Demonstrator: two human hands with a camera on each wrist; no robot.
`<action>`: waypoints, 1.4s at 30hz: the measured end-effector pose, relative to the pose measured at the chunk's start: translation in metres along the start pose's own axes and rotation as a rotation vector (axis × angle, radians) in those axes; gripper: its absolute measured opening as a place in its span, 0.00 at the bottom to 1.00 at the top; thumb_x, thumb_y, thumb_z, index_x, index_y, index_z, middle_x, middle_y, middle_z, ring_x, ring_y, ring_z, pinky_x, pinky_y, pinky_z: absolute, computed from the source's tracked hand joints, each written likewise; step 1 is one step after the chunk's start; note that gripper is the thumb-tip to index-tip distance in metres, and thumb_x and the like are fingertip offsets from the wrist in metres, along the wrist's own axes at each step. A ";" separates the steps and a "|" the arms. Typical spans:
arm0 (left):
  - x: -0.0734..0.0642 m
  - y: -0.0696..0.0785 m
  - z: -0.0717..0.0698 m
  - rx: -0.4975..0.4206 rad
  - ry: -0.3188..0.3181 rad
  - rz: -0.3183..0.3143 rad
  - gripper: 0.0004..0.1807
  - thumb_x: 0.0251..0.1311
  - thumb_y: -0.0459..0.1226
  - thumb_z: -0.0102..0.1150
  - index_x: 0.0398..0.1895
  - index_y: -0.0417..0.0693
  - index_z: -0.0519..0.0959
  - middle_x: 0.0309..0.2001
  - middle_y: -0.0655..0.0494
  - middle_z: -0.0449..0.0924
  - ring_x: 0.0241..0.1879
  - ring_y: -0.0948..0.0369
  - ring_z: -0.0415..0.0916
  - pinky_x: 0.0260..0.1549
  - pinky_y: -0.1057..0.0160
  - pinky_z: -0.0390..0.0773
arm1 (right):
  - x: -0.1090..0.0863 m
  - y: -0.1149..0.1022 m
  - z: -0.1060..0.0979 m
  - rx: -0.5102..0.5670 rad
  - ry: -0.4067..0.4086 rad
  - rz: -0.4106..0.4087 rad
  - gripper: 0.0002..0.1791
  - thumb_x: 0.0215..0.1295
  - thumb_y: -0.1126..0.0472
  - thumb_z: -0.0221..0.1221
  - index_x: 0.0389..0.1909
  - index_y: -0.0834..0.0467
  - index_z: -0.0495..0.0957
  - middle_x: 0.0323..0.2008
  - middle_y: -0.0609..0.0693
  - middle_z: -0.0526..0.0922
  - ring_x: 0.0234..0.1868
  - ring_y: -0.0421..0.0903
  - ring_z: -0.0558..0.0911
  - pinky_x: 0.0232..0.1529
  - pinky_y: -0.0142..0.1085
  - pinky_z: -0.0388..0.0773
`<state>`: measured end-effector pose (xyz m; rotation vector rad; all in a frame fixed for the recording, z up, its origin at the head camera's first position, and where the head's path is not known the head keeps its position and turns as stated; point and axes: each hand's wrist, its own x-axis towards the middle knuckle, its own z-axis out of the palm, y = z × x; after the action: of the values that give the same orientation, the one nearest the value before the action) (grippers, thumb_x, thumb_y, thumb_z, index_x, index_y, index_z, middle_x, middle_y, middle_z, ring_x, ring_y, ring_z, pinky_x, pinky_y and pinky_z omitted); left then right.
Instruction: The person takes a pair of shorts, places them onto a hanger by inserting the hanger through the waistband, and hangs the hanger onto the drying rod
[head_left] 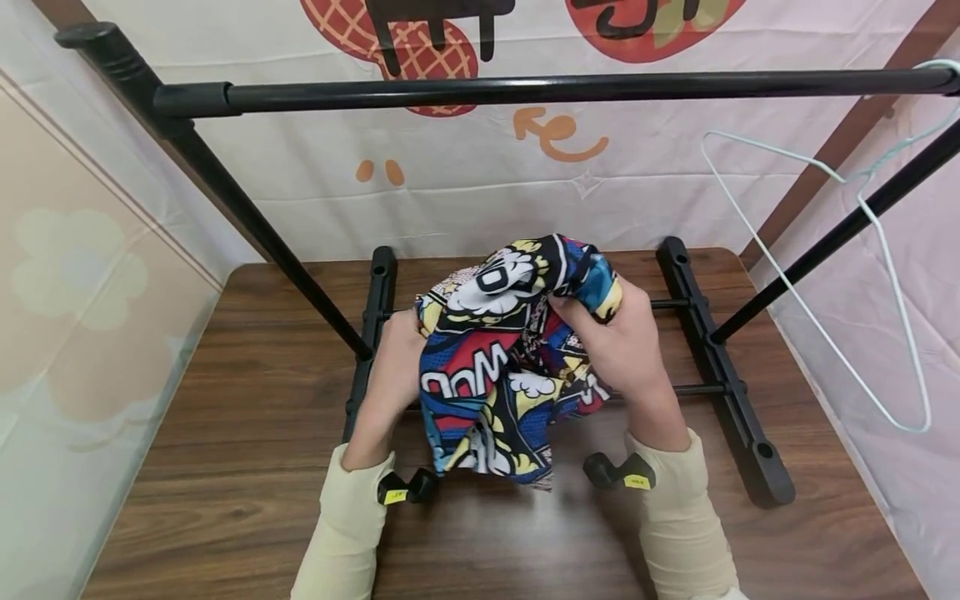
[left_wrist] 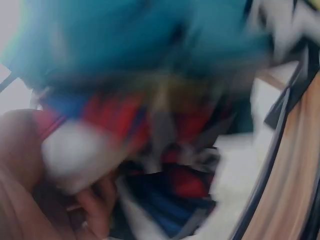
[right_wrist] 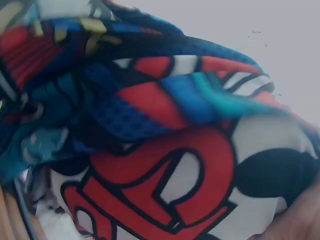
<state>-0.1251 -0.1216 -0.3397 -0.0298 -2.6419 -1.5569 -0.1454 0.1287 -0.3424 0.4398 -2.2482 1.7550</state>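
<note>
A black garment rack (head_left: 562,87) stands on a wood-grain tabletop (head_left: 240,442). Left of the rack is a pale floral-print panel (head_left: 82,275). At the inner side of the rack's left foot (head_left: 382,283), the left hand (head_left: 396,358) holds a comic-print garment (head_left: 480,367); its grip is curled closed on the fabric, with most fingers hidden in the head view and blurred in the left wrist view. The garment, bunched and folded over at its upper end, lies below the rack's top bar, between the two feet. Toward the rack's right foot (head_left: 708,375), the right hand (head_left: 626,342) pinches the garment's right side, thumb uppermost, its grip closed and the other fingers largely concealed. A black device sits at each cream-sleeved wrist. A pale wire hanger (head_left: 896,258) hangs at the rack's right end.
</note>
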 end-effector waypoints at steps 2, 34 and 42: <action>0.003 0.004 -0.008 0.056 -0.017 -0.082 0.21 0.78 0.52 0.52 0.28 0.50 0.79 0.22 0.59 0.76 0.25 0.64 0.73 0.28 0.62 0.72 | 0.001 -0.001 -0.006 0.091 -0.007 0.054 0.14 0.71 0.63 0.64 0.54 0.64 0.83 0.41 0.48 0.90 0.38 0.37 0.87 0.43 0.29 0.86; 0.001 -0.022 0.029 0.020 -0.119 0.680 0.44 0.46 0.37 0.86 0.68 0.50 0.74 0.64 0.46 0.76 0.61 0.53 0.79 0.56 0.49 0.86 | 0.011 0.001 -0.001 0.281 -0.388 0.407 0.21 0.84 0.48 0.48 0.59 0.61 0.76 0.41 0.46 0.87 0.41 0.41 0.89 0.46 0.35 0.88; 0.016 -0.025 0.019 0.014 0.043 0.542 0.27 0.61 0.31 0.74 0.63 0.44 0.76 0.52 0.41 0.87 0.42 0.51 0.88 0.35 0.54 0.88 | 0.009 -0.010 -0.003 0.113 -0.244 0.329 0.24 0.83 0.46 0.51 0.69 0.55 0.70 0.60 0.51 0.77 0.54 0.46 0.79 0.51 0.30 0.81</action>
<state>-0.1433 -0.1175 -0.3692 -0.6421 -2.3304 -1.3293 -0.1504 0.1283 -0.3296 0.3367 -2.5157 2.0985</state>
